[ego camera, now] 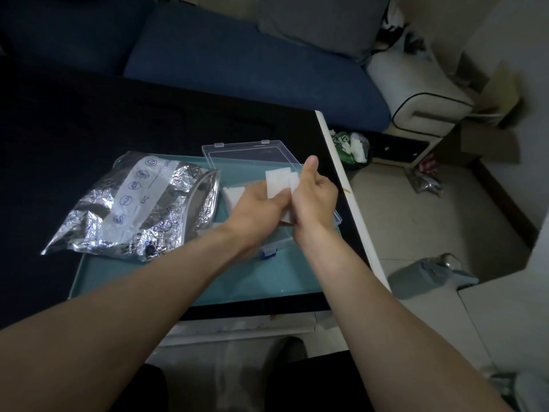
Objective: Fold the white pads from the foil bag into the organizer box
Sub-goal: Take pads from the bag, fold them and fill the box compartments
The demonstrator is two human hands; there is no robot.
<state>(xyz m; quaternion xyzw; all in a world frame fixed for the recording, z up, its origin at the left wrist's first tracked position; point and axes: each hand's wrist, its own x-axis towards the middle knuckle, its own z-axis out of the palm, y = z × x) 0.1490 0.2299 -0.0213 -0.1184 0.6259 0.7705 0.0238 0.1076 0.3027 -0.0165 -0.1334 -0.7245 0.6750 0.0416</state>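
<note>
Dim indoor light, brighter on the right where the pale floor [416, 221] shows; the left falls into near black. Crumpled foil bag [133, 203] throws sharp glints. Wide-angle bending curves the edges, forearms loom large, and the lower border is soft and blurred

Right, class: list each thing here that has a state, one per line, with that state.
Foil bag: mouth open, lying flat.
Organizer box: lid open.
White pad: held up by both hands, mid-fold.
Left hand: gripping the pad.
Right hand: gripping the pad, thumb up.
</note>
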